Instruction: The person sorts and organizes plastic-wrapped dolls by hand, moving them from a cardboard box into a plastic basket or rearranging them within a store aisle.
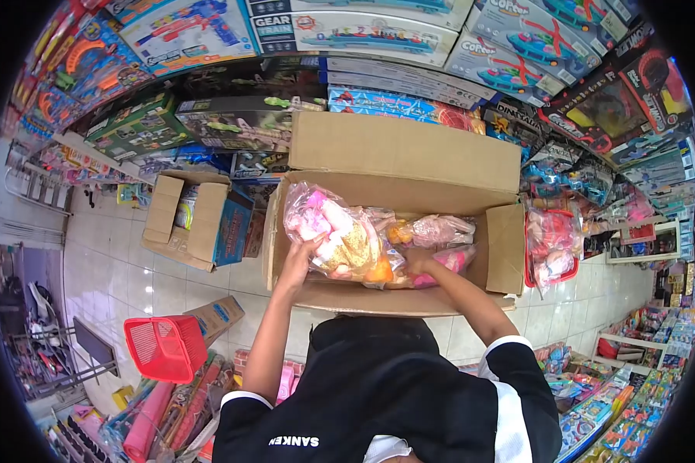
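Note:
A large open cardboard box (405, 139) stands in front of me with several dolls in clear plastic bags inside. My left hand (301, 258) grips a bagged doll (336, 231) in pink, white and gold at the box's left end. My right hand (418, 262) reaches down into the box among the other bags, its fingers mostly hidden. Right beside it lies a pink bagged doll (448, 262). Behind that is another bagged doll (440, 230) with a pale, shiny dress.
A smaller open carton (162, 208) stands left on the tiled floor. An empty red basket (162, 347) is at lower left. Right of the box, another red basket (574, 266) holds bagged pink toys. Shelves of boxed toys (374, 35) rise behind.

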Action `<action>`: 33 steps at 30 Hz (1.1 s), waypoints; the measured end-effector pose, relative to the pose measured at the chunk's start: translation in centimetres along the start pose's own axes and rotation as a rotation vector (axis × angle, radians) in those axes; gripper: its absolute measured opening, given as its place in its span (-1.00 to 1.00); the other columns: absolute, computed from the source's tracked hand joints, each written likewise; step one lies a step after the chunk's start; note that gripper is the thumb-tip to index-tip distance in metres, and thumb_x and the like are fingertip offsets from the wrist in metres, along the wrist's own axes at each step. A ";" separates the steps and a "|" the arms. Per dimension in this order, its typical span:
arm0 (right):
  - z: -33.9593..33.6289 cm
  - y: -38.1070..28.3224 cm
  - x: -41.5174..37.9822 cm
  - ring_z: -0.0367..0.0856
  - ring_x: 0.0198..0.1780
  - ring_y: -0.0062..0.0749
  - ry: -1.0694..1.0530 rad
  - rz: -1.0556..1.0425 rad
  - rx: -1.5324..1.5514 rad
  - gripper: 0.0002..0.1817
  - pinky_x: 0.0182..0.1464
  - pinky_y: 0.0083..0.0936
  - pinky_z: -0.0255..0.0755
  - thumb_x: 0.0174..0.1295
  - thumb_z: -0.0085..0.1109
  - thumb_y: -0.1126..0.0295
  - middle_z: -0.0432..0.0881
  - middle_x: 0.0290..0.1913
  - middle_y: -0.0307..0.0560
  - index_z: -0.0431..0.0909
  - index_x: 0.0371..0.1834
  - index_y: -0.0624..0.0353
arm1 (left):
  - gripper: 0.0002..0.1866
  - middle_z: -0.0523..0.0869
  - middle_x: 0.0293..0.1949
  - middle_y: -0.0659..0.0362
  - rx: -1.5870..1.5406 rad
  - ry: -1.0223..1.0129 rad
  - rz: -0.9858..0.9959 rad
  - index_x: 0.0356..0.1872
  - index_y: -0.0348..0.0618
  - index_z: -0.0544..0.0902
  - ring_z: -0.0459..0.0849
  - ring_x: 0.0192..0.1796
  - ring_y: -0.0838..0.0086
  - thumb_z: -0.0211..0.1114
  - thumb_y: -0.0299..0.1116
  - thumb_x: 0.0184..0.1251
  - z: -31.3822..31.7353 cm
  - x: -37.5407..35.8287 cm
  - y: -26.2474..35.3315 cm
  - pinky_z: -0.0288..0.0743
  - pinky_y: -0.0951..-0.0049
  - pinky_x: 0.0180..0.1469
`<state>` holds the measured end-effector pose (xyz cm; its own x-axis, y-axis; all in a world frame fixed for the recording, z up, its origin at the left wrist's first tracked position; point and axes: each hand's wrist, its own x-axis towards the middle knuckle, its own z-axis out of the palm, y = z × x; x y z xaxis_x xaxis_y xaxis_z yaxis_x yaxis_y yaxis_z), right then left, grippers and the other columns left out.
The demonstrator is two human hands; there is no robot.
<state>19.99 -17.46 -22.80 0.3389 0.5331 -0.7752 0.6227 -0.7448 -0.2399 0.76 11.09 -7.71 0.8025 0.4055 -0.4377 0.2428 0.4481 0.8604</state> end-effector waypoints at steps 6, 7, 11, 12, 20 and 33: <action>-5.8 1.7 -4.0 0.65 0.10 0.04 0.213 -0.162 0.186 -0.41 0.16 -0.22 0.49 0.19 0.36 0.01 0.68 0.03 0.23 0.61 0.13 0.25 | -0.54 0.64 0.09 0.13 -0.040 0.084 0.106 0.22 -0.35 0.52 0.55 0.17 0.45 0.21 -0.24 0.42 -2.0 -2.0 -0.2 0.33 0.43 0.29; -7.1 1.7 -5.6 0.67 0.06 -0.03 0.315 -0.183 0.287 -0.46 0.14 -0.23 0.50 0.25 0.32 0.06 0.70 0.02 0.18 0.61 0.12 0.27 | -0.52 0.65 0.08 0.11 -0.051 0.085 0.120 0.22 -0.37 0.53 0.56 0.16 0.43 0.20 -0.24 0.42 -2.8 -2.1 -0.2 0.35 0.42 0.29; -9.1 2.9 -10.4 0.68 0.00 -0.26 0.671 -0.158 0.742 -0.54 0.11 -0.28 0.50 0.39 0.21 0.11 0.72 -0.01 -0.01 0.58 0.14 0.28 | -0.47 0.64 0.09 0.07 -0.202 0.136 0.165 0.24 -0.43 0.50 0.58 0.17 0.40 0.24 -0.24 0.37 -5.3 -3.4 1.2 0.39 0.31 0.31; -9.6 2.2 -12.2 0.68 0.00 -0.26 0.680 -0.152 0.740 -0.54 0.11 -0.28 0.50 0.39 0.21 0.11 0.72 -0.01 -0.01 0.58 0.14 0.28 | -0.47 0.64 0.09 0.07 -0.203 0.126 0.167 0.24 -0.43 0.50 0.58 0.17 0.40 0.24 -0.24 0.37 -5.5 -3.6 1.6 0.39 0.31 0.31; -6.5 -0.4 -23.4 0.43 0.33 -0.33 1.337 -0.395 1.876 -0.39 0.35 -0.28 0.30 0.46 0.08 0.02 0.45 0.34 -0.16 0.29 0.40 0.18 | -0.45 0.57 0.23 0.08 -0.254 0.098 0.298 0.28 -0.37 0.49 0.51 0.27 0.38 0.23 -0.17 0.42 -4.8 -1.2 0.3 0.32 0.29 0.38; 0.9 5.1 -37.5 0.40 0.38 -0.28 1.906 -0.390 1.881 -0.39 0.41 -0.24 0.25 0.50 -0.03 0.00 0.44 0.37 -0.10 0.29 0.42 0.20 | -0.38 0.53 0.30 0.13 -0.362 0.009 0.289 0.35 -0.17 0.41 0.49 0.33 0.33 0.10 0.06 0.46 2.9 -4.4 1.0 0.31 0.19 0.38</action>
<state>9.78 -41.60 4.53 0.8925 -0.4464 0.0644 0.2909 0.4608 -0.8385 -0.90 7.43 -4.17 0.8041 0.5609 -0.1969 -0.1974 0.5643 0.8016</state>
